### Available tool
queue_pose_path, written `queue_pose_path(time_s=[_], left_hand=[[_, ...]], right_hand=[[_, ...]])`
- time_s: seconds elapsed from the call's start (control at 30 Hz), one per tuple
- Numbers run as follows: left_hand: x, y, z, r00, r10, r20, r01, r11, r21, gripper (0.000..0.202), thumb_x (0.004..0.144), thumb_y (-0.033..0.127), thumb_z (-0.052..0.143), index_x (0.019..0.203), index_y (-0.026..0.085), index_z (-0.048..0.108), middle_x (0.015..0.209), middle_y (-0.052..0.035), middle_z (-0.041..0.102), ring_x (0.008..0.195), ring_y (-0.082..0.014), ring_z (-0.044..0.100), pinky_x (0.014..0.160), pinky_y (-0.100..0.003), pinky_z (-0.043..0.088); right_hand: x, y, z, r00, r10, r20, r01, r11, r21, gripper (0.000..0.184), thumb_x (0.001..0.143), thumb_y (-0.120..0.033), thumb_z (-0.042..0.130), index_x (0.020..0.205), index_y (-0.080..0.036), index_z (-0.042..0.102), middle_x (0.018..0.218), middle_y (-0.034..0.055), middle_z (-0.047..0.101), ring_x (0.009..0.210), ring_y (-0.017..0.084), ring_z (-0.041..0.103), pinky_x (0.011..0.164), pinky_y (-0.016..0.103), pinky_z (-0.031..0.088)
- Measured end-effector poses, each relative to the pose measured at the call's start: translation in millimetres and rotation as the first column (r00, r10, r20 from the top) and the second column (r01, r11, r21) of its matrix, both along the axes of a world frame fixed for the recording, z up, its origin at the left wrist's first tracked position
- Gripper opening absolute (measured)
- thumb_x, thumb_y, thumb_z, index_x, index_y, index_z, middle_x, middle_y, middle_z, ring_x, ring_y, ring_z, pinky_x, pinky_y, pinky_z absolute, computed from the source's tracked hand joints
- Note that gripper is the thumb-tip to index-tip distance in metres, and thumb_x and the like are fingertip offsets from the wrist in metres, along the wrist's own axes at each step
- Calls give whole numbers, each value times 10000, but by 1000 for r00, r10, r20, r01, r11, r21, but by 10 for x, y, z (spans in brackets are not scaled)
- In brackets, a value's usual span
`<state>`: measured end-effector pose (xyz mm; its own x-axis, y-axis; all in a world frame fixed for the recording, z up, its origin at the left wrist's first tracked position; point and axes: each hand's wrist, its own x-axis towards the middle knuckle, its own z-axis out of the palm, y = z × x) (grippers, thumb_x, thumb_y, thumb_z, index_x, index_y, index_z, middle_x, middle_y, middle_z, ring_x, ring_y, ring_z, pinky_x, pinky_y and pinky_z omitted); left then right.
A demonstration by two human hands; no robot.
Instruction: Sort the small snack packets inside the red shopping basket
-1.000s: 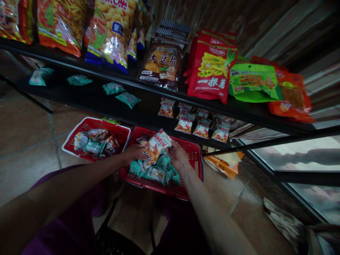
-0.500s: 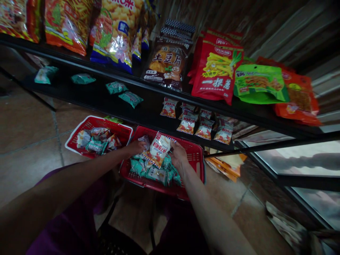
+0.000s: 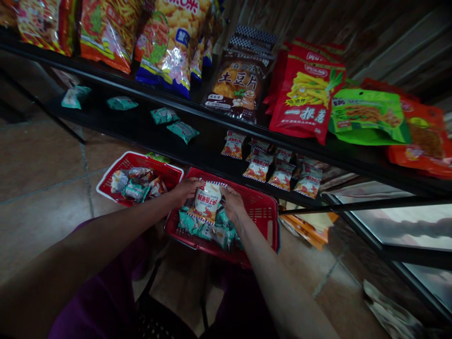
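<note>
A small white-and-orange snack packet is held upright between both hands over a red basket on the floor. My left hand grips the packet's left edge and my right hand grips its right edge. Under the packet the basket holds several teal snack packets. Left of it, a second red basket holds mixed small packets.
A black shelf just behind the baskets carries teal packets at left and matching orange-and-white packets at right. The shelf above holds large snack bags. Tiled floor lies to the left; a glass panel at right.
The packet has turned from tilted to upright between my hands and sits a little lower over the basket. The view has shifted slightly to the left.
</note>
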<state>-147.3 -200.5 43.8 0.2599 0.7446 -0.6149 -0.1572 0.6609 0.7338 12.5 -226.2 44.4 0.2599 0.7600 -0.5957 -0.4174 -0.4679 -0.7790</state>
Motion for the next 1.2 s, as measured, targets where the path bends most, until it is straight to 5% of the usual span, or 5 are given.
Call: queue_pose_path(time_s=[0.33, 0.6, 0.83, 1.2], left_hand=[[-11, -17, 35, 997, 72, -7, -72, 997, -6, 271, 652, 114, 665, 905, 173, 588, 734, 0, 650, 694, -142, 626, 808, -333, 479], [60, 7, -65, 994, 82, -74, -84, 996, -27, 154, 664, 143, 647, 693, 171, 498, 661, 0, 615, 698, -156, 620, 754, -302, 488], [125, 59, -114, 981, 109, -161, -124, 988, -87, 148, 671, 178, 648, 749, 179, 522, 713, -7, 625, 752, -168, 627, 745, -283, 477], [166, 46, -198, 989, 83, -122, -94, 992, -85, 129, 725, 238, 656, 802, 177, 572, 726, -13, 647, 727, -138, 617, 747, -252, 459]], right_hand=[[3, -45, -79, 999, 42, -4, -41, 996, 78, 64, 728, -188, 687, 664, -185, 684, 600, -25, 687, 512, 102, 572, 557, 212, 461], [2, -33, -158, 1000, -14, -5, 14, 1000, 14, 101, 724, -172, 702, 636, -194, 660, 587, -30, 678, 533, 106, 588, 548, 201, 466], [48, -88, -250, 998, 35, -56, -40, 996, -75, 88, 702, -230, 734, 685, -188, 658, 640, -29, 698, 554, 108, 596, 534, 208, 453], [72, -118, -295, 998, -50, -43, 44, 990, -137, 52, 710, -158, 698, 711, -184, 652, 625, -29, 679, 533, 103, 588, 504, 206, 452]])
